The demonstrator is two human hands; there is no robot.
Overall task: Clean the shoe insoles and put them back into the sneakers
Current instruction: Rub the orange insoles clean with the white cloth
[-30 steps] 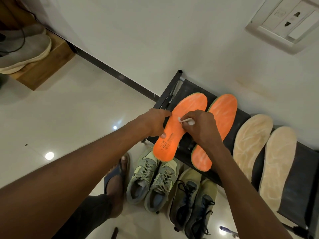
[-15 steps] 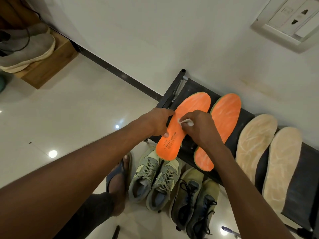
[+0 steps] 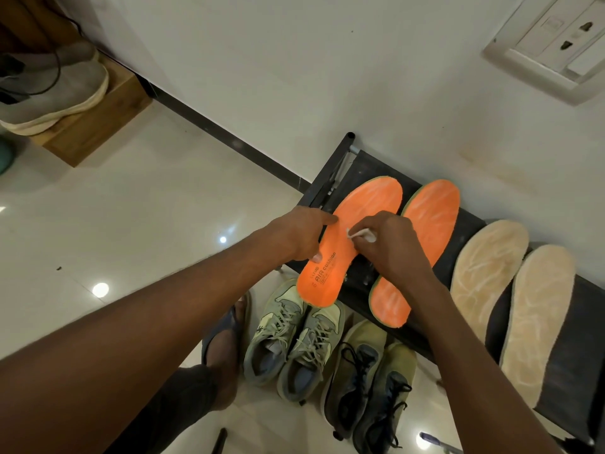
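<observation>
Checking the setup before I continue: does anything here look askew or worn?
The printed orange insole overhangs the black rack's front edge, above the pale green sneakers. The left hand steadies it. All four insoles show whitish, scuffed streaks. Nothing spilled.

Dark rack under both hands carries two orange insoles; two beige insoles lie right of the right hand.

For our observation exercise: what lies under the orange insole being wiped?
Under the left orange insole is the black rack top; its heel overhangs the pale green sneakers on the floor. Whatever it directly covers is hidden.
</observation>
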